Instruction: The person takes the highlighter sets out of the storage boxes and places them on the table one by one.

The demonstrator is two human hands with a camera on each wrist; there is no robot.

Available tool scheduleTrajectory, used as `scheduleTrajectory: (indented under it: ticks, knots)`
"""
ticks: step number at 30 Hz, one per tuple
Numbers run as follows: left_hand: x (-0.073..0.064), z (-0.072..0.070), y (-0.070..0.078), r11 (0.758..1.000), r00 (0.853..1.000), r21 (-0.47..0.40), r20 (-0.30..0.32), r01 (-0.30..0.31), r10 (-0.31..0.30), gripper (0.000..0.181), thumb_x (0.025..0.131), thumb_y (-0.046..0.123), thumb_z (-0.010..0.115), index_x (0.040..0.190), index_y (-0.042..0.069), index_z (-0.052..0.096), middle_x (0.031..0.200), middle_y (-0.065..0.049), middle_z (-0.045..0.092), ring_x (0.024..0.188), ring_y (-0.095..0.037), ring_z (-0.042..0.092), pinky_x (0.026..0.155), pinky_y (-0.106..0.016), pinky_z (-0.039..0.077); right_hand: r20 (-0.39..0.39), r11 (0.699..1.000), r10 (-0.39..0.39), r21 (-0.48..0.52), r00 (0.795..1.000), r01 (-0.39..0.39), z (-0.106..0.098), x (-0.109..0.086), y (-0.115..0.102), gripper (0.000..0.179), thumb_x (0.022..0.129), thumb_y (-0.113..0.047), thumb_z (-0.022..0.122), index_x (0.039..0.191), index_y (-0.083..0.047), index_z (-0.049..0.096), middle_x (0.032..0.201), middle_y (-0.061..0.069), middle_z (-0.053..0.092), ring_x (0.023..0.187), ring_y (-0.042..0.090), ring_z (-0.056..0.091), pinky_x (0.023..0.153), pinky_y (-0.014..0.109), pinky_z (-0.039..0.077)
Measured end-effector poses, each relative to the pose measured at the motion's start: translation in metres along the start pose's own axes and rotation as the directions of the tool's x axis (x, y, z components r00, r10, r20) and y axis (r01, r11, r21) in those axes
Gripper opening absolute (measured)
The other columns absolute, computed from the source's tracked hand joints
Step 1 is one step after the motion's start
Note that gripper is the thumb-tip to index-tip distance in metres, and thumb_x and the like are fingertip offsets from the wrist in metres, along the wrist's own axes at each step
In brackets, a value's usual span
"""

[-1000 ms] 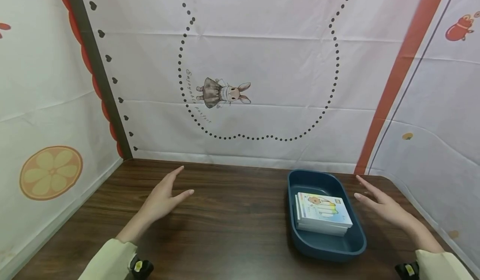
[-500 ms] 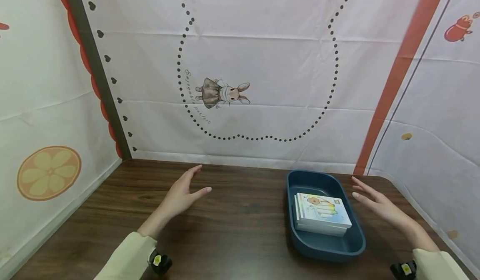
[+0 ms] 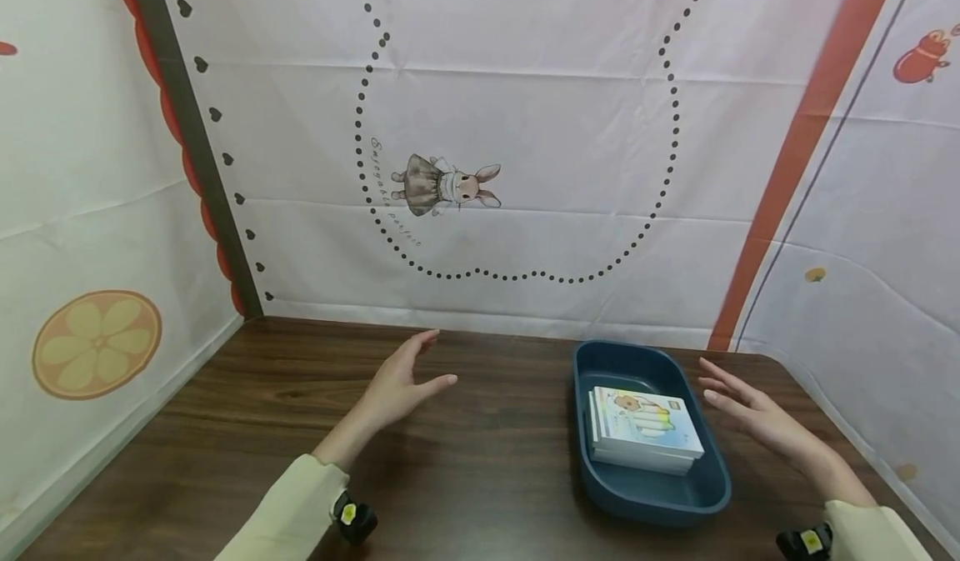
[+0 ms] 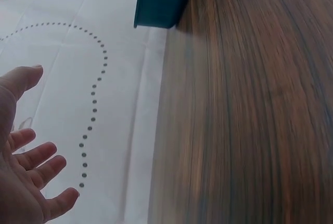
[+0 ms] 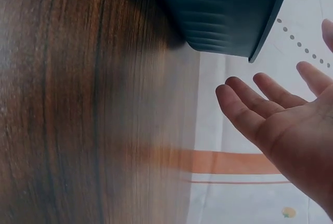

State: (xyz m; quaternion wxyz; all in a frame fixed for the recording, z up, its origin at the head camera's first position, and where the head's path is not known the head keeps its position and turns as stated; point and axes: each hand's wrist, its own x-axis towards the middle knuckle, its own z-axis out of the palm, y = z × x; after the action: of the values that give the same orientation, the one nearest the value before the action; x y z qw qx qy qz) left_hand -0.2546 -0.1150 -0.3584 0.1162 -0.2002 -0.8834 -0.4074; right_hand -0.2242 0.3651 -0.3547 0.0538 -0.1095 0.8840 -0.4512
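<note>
A dark blue plastic basket (image 3: 645, 503) stands on the right part of the table, long side running front to back. In it lies a short stack of small books (image 3: 648, 423), the top cover printed with a cartoon bear and crayon-like shapes. My right hand (image 3: 772, 423) hovers just right of the basket, fingers spread toward its rim and holding nothing. Well left of the basket my left hand (image 3: 393, 394) is held over the table, thumb apart from the fingers, also holding nothing. The right wrist view shows the basket's ribbed outer wall (image 5: 208, 15) near the fingertips.
The brown wood-grain table (image 3: 480, 461) ends at a white printed cloth (image 3: 525, 144) hanging behind it, with a rabbit figure and dotted line. More printed cloth walls (image 3: 885, 252) close in the left and right sides.
My left hand has moved steadily right, toward the basket. My right hand has shifted slightly left, nearer the basket's rim. The basket and books have stayed put.
</note>
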Motion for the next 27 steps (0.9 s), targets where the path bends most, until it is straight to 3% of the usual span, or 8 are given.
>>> scheduleTrajectory:
  ticks: [10, 15, 22, 27]
  knots:
    - [0.009, 0.018, 0.011, 0.998, 1.0, -0.067, 0.008, -0.014, 0.015, 0.07, 0.076, 0.032, 0.073, 0.135, 0.011, 0.04, 0.131, -0.01, 0.048, 0.121, -0.027, 0.043, 0.098, -0.048, 0.033, 0.075, 0.995, 0.054, 0.081, 0.996, -0.06, 0.0, 0.002, 0.002, 0.064, 0.098, -0.028, 0.038, 0.146, -0.008, 0.001, 0.142, 0.037, 0.013, 0.121, 0.053, 0.033, 0.087, 0.049, 0.044]
    - [0.013, 0.029, 0.019, 0.995, 0.999, -0.093, 0.022, -0.033, 0.035, 0.069, 0.076, 0.031, 0.073, 0.134, 0.01, 0.041, 0.129, -0.011, 0.049, 0.12, -0.028, 0.044, 0.098, -0.048, 0.034, 0.087, 0.993, 0.046, 0.102, 0.995, -0.054, 0.001, 0.001, 0.003, 0.064, 0.098, -0.026, 0.041, 0.146, -0.008, 0.002, 0.142, 0.036, 0.013, 0.121, 0.051, 0.035, 0.087, 0.045, 0.045]
    - [0.018, 0.045, 0.028, 0.991, 0.996, -0.116, 0.056, -0.067, 0.073, 0.07, 0.076, 0.033, 0.073, 0.133, 0.01, 0.041, 0.128, -0.009, 0.05, 0.118, -0.027, 0.045, 0.096, -0.047, 0.036, 0.112, 0.991, 0.055, 0.114, 0.992, -0.068, 0.001, 0.002, 0.006, 0.064, 0.097, -0.026, 0.041, 0.146, -0.008, 0.004, 0.142, 0.036, 0.012, 0.12, 0.049, 0.038, 0.085, 0.047, 0.046]
    - [0.022, 0.055, 0.037, 0.987, 0.992, -0.136, 0.081, -0.081, 0.093, 0.07, 0.076, 0.033, 0.073, 0.134, 0.01, 0.041, 0.13, -0.01, 0.049, 0.12, -0.027, 0.044, 0.098, -0.046, 0.035, 0.162, 0.989, 0.036, 0.138, 0.986, -0.059, 0.001, 0.002, 0.011, 0.063, 0.098, -0.024, 0.04, 0.145, -0.005, 0.003, 0.144, 0.034, 0.011, 0.12, 0.035, 0.045, 0.088, 0.048, 0.044]
